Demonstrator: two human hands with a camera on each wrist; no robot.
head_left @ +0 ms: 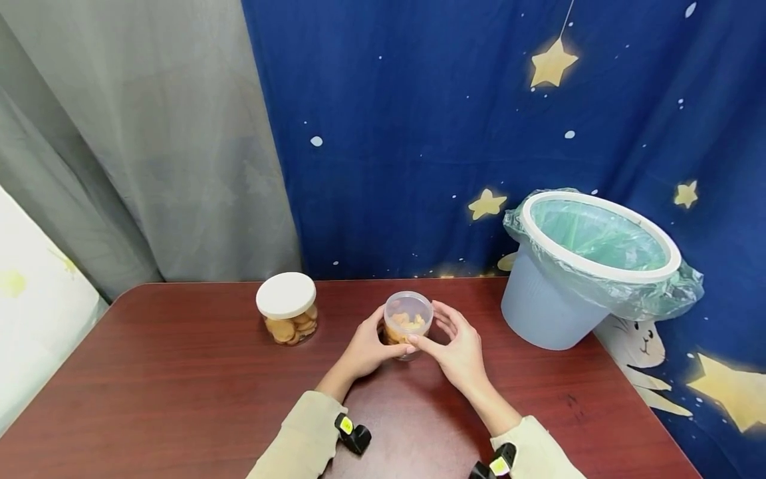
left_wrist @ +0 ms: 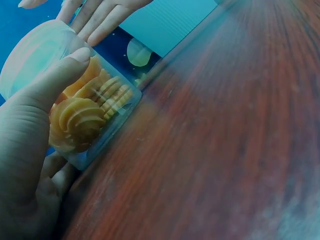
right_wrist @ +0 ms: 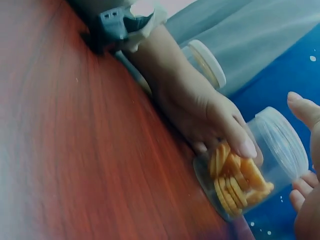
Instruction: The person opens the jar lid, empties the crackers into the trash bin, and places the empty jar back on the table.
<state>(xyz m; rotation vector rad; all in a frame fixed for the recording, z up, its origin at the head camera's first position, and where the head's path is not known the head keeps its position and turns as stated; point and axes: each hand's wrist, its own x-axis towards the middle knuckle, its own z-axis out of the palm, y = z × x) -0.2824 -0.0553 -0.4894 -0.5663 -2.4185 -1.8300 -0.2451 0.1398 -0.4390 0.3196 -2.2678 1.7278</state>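
Note:
A small clear plastic jar [head_left: 408,313] with a translucent top stands on the table, part-filled with golden cookies [left_wrist: 80,120]. My left hand [head_left: 366,347] grips its left side low down, thumb across the front, as the right wrist view also shows. My right hand [head_left: 457,349] is spread at the right side near the top, fingers fairly straight, thumb reaching toward the front. In the right wrist view, the right fingers [right_wrist: 305,187] lie right beside the jar's ridged rim [right_wrist: 285,142]. To the left stands another cookie jar [head_left: 290,326] with a white lid [head_left: 286,295].
At the table's right edge stands a pale blue bin [head_left: 541,303] with a white ring and a green plastic liner [head_left: 598,229]. Behind the reddish-brown table [head_left: 179,372] hang a grey curtain [head_left: 179,166] and a blue starry curtain [head_left: 407,153].

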